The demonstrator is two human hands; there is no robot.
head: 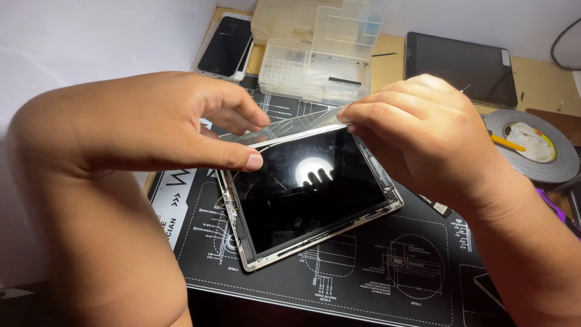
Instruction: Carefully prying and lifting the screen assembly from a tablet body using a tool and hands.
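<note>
- Opened tablet [308, 194] lies screen-up on a black repair mat [375, 278], silver frame exposed, front glass off.
- Left hand [151, 121] and right hand [417, 127] each pinch the thin clear film strip [290, 124] stretched over the tablet's far edge, fingertips closed on its ends.
- Film looks light, limp, likely tacky; best held at the ends, kept taut.
- Display looks fragile; grip the frame, not the panel.
- Clear parts boxes [315, 48], a smartphone [227, 45], a second tablet [463, 66] and a tape roll [532, 145] sit behind.

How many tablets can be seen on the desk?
2: an opened tablet lies on the black mat under both hands, and a dark tablet lies at the back right. Others may be hidden.
</note>
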